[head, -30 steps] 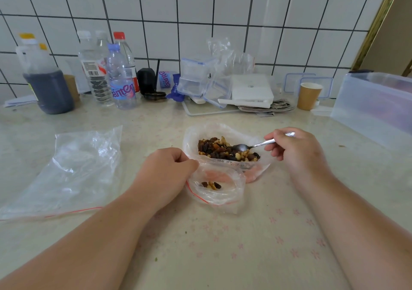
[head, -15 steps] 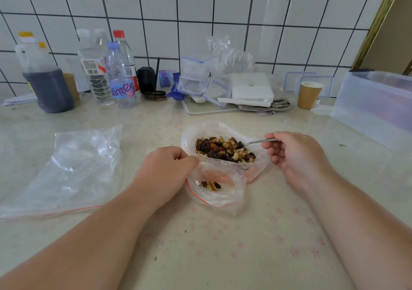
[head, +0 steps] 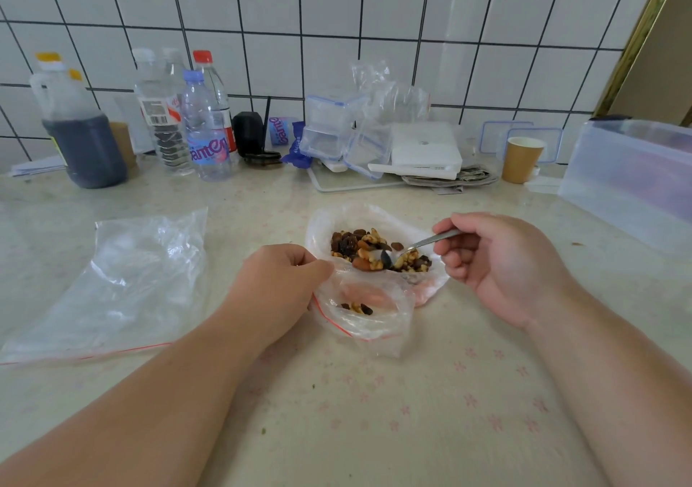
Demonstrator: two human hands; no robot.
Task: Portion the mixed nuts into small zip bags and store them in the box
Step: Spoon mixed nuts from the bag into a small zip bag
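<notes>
Head view: the left hand [head: 279,292] curls its fingers on the rim of the small zip bag [head: 369,316], pinching it open; a few nuts lie inside. The right hand [head: 501,265] grips a spoon [head: 415,247], its bowl in the mixed nuts [head: 374,248] between both hands. The box [head: 633,179] stands beyond the right hand.

The mixed nuts [head: 378,250] — brown almonds, pale walnut pieces and dark raisins — lie heaped in a clear open bag [head: 419,292] on the counter. A metal spoon [head: 419,244] has its bowl down among them, handle slanting up to the right. Just in front sits a small zip bag [head: 369,323] with a red seal line — mouth open, a few nuts inside. The translucent storage box [head: 633,183] stands at far right.
</notes>
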